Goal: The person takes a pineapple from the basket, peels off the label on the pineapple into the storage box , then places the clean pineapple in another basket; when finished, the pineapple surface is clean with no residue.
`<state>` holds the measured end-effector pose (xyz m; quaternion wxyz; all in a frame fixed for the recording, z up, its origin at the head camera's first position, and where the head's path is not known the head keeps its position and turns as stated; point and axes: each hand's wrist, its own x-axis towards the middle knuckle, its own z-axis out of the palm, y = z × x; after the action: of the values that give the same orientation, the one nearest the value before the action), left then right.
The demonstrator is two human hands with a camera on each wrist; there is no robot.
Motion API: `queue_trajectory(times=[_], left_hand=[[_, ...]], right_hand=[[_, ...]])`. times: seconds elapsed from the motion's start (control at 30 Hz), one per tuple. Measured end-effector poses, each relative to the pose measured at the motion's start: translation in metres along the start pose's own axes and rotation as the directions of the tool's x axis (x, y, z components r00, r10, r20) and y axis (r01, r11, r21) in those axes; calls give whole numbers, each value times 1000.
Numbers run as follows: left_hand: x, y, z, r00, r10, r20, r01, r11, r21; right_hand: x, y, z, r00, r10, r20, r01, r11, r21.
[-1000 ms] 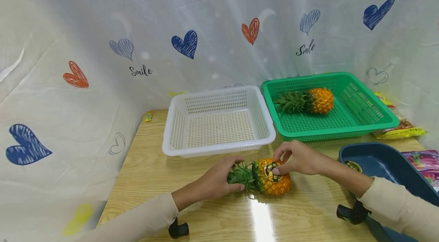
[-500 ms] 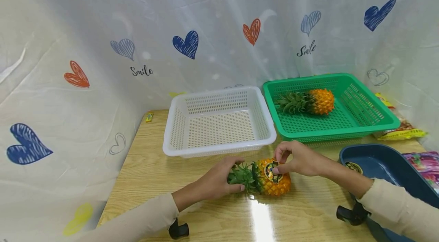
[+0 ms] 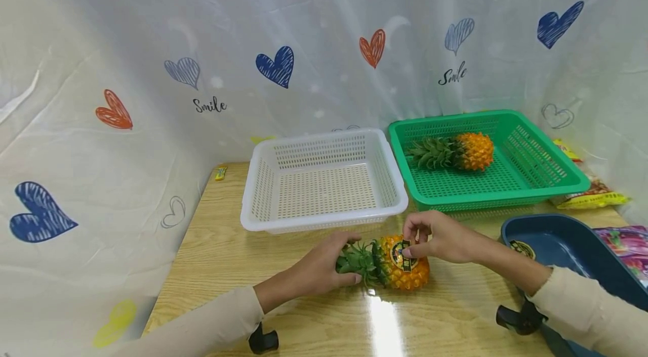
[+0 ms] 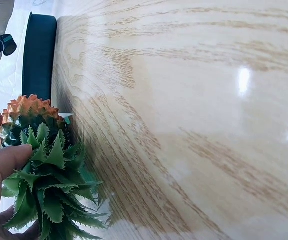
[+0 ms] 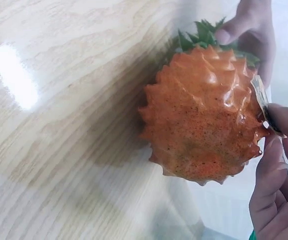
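The pineapple lies on its side on the counter, just in front of the white basket. Its green leaves point to your left, and a black and yellow sticker sits on the bumpy part. Your left hand grips the leaves, with the thumb on the side near you. Your right hand pinches the sticker by its edge. Up close, that edge stands up a bit from the skin; I can't tell how well the rest sticks.

To do this well, hold the leaves firmly so the fruit can't roll, and mind their spiky tips. Go slowly with the sticker and hold it flat, because the bumps could crease or tear it.

For moving, bare wood shows toward you and on your left. The counter's left edge is well apart from the fruit. The white basket's rim is close behind your hands, so don't bump it. Behind on the right is the green basket, with a second pineapple inside. Your right arm reaches over the dark blue tub, so watch its rim.
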<state>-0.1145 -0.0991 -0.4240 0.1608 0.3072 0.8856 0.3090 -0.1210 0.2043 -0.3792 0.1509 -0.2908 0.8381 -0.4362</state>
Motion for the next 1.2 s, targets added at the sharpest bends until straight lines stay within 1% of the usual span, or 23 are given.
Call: queue_trajectory(times=[0.13,0.27,0.4,0.53,0.63,0.83,0.93,1.07,1.2], left_hand=[[0,-1,1,1000,5,-4,-5,1000,20],[0,0,1,1000,17,0,-17,1000,26],[0,0,1,1000,16,0,-16,999,31],[1,0,2,1000,14,-6,-14,999,46],[1,0,3,1000,5,-8,-5,999,47],[1,0,1,1000,-13,-7,13,999,36],[0,1,1,1000,-20,-5,20,999,31],[0,0,1,1000,-28,1,28,999,27],[1,-1,1,1000,-28,3,28,999,34]], right_hand=[[0,0,0,1000,-8,5,8,1000,-11],[0,0,0,1000,-21,12,21,1000,1],[0,1,1,998,-50,22,50,999,22],[0,2,2,996,-86,15,85,996,34],[0,1,2,996,-91,14,91,995,48],[-2,-2,-1,998,-62,33,60,996,61],[-3,-1,-2,997,-60,43,57,996,64],[-5,0,-4,994,-102,45,99,993,71],[-7,-2,-8,993,-113,33,110,990,85]])
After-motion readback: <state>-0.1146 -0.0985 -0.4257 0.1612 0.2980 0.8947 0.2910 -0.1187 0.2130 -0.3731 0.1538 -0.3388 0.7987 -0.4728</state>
